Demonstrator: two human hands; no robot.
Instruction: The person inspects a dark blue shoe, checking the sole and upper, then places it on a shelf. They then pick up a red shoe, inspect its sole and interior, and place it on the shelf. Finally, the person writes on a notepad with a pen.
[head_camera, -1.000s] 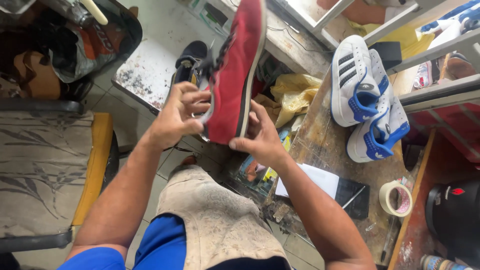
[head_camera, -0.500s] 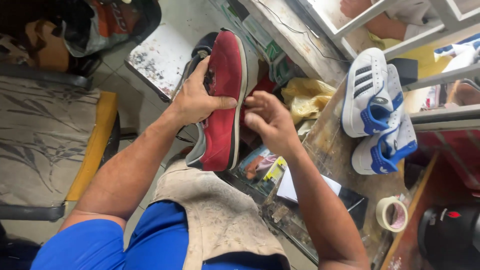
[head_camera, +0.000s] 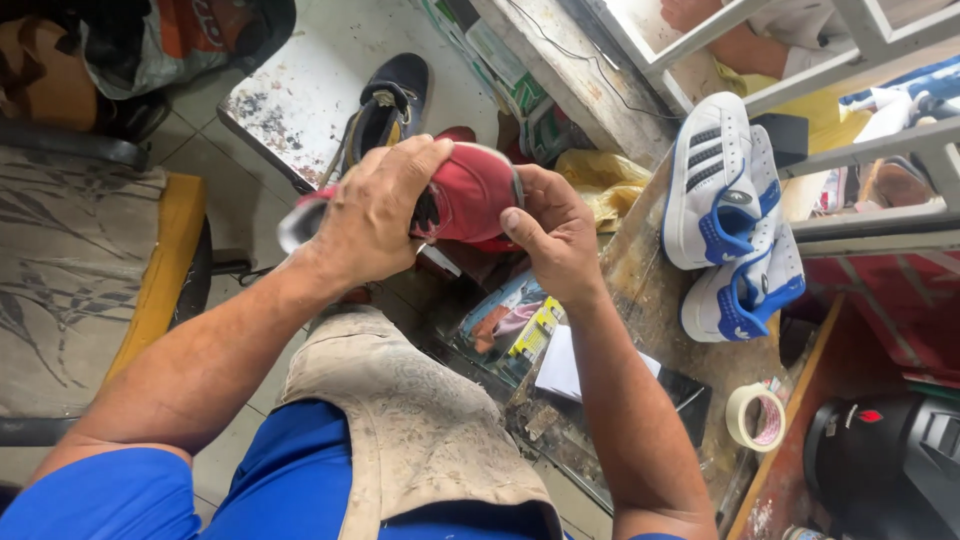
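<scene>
The person's left hand (head_camera: 375, 215) was clasped over the top of a red sneaker (head_camera: 470, 195), fingers wrapped across its upper, while the right hand (head_camera: 555, 235) gripped the shoe's other end, thumb pressed against its grey sole edge. The sneaker was held in the air above the person's lap, over a dirty beige apron (head_camera: 410, 420) and blue shorts (head_camera: 290, 500). Just behind it on the tiled floor stood a black shoe (head_camera: 390, 100). To the right, a pair of white-and-blue sneakers (head_camera: 735, 225) lay on a worn workbench (head_camera: 650, 290), with a roll of tape (head_camera: 755, 415) near its edge.
</scene>
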